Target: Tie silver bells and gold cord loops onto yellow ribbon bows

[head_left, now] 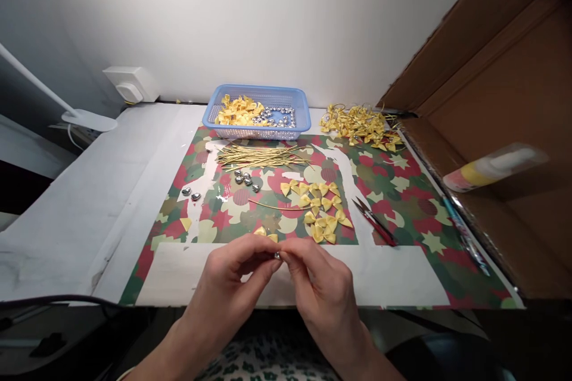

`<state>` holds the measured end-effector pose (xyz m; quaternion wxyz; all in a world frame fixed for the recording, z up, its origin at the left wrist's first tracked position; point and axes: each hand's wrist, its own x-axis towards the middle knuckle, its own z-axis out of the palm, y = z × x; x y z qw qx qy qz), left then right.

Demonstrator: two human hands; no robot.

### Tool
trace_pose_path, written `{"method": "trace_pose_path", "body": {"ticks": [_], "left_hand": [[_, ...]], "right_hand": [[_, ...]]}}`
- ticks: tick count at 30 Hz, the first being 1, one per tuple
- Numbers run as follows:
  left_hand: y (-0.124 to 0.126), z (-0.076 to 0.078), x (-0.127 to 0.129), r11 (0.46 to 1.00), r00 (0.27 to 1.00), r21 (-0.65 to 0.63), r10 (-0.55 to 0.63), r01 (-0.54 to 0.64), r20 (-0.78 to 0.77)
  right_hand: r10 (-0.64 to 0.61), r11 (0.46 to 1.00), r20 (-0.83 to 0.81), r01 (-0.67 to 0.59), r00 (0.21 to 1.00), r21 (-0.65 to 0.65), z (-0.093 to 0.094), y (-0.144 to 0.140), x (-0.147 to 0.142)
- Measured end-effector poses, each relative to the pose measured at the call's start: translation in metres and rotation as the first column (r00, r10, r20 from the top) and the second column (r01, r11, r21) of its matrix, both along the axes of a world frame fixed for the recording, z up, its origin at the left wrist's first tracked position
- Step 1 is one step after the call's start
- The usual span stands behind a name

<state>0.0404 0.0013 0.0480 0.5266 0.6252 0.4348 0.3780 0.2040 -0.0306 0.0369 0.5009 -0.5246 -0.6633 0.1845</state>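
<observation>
My left hand (241, 277) and my right hand (319, 280) meet fingertip to fingertip above the near edge of the mat. Both are closed in a pinch on a small silver bead (277, 256), which shows between the two thumbs. Just beyond my left fingertips a yellow ribbon bow (260, 231) peeks out; whether it is held or lies on the mat I cannot tell. Several yellow bows (324, 205) lie ahead to the right, a single gold cord (277, 206) running up to them. Loose silver beads (243, 178) sit farther back, near a bundle of gold cords (261, 156).
Behind the cords stands a blue basket (210, 110) with yellow bows and silver beads. Tied bows are heaped in a pile (357, 125) at the back right. Red-handled scissors (378, 223), a pen (467, 238) and a glue bottle (491, 166) lie right, by a cardboard wall (500, 71).
</observation>
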Motion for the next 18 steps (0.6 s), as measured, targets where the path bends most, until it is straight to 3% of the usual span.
{"method": "trace_pose_path", "body": {"ticks": [2, 4, 7, 10, 13, 16, 18], "left_hand": [[-0.002, -0.003, -0.004, 0.998, 1.0, -0.049, 0.031, -0.031, -0.004], [-0.004, -0.006, -0.01, 0.991, 0.997, -0.112, 0.079, -0.079, -0.004], [-0.006, -0.01, -0.02, 0.97, 0.992, -0.204, 0.126, -0.13, -0.032], [-0.008, -0.014, -0.026, 0.965, 0.986, -0.212, 0.141, -0.157, -0.091], [-0.006, -0.016, -0.028, 0.988, 0.976, -0.066, 0.13, -0.143, -0.174], [0.0, -0.016, -0.025, 0.992, 0.964, 0.068, 0.122, -0.108, -0.235], [0.005, -0.015, -0.023, 0.991, 0.961, 0.102, 0.111, -0.088, -0.252]], "right_hand": [[-0.034, 0.999, -0.099, 0.032, 0.995, -0.024, 0.004, -0.001, 0.003], [-0.071, 0.993, -0.337, 0.035, 0.939, -0.112, 0.011, -0.002, 0.007], [-0.059, 0.982, -0.688, -0.082, 0.723, -0.17, 0.024, -0.002, 0.017], [-0.057, 0.992, -0.801, -0.058, 0.595, -0.114, 0.038, -0.001, 0.026], [-0.14, 0.989, -0.8, 0.123, 0.583, -0.083, 0.054, -0.003, 0.031], [-0.25, 0.938, -0.765, 0.343, 0.593, -0.04, 0.064, -0.008, 0.038], [-0.31, 0.913, -0.683, 0.407, 0.661, -0.02, 0.065, -0.013, 0.047]]}}
